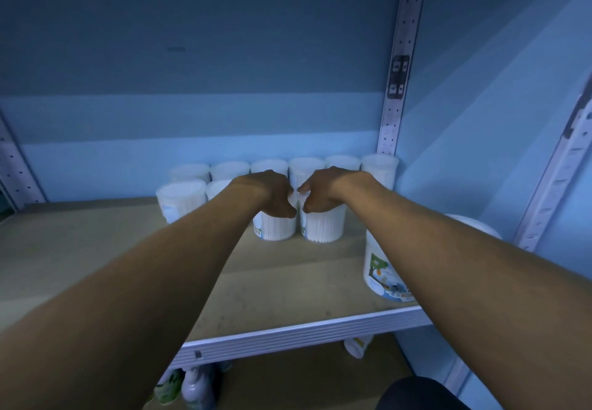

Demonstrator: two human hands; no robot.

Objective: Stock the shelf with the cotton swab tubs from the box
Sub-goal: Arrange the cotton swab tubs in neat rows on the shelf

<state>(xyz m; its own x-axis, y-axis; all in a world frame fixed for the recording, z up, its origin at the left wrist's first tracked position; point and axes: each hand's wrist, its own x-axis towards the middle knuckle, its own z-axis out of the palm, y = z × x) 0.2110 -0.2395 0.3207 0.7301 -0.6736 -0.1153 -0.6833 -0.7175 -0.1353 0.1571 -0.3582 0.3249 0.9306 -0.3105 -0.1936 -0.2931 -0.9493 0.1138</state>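
**Shelf stock, cotton swab tubs: two units being seated in the front row**

Item in hand, left: the left hand (272, 196) is curled down over the lid of a tub (275, 227), thumb and fingers closed round its top. Item in hand, right: the right hand (320, 193) grips the neighbouring tub (323, 228) the same way. The two tubs stand upright, just beside each other, bases on or nearly on the shelf board (96, 249); which cannot be told.

Progress, as judged: well under way. A back row (285, 167) of six tubs runs along the rear wall to the upright post (398, 67). Two more tubs (182, 199) stand at the left of the second row, and the held pair extends it to the right. Room is left at the right of this row and across the whole front of the board. The box is out of view, so the remaining count is unknown.

Description: clear rigid plastic cylinders with flat round lids, packed with vertical white swabs that read as fine ribbing; printed labels low on the sides.

Other stock: a larger white tub with a colourful label (384, 275) near the shelf's front right edge, partly behind the right forearm. Board is matt, wood-toned; front lip (288, 334) is ribbed pale metal; bottles (192, 384) sit on the level below
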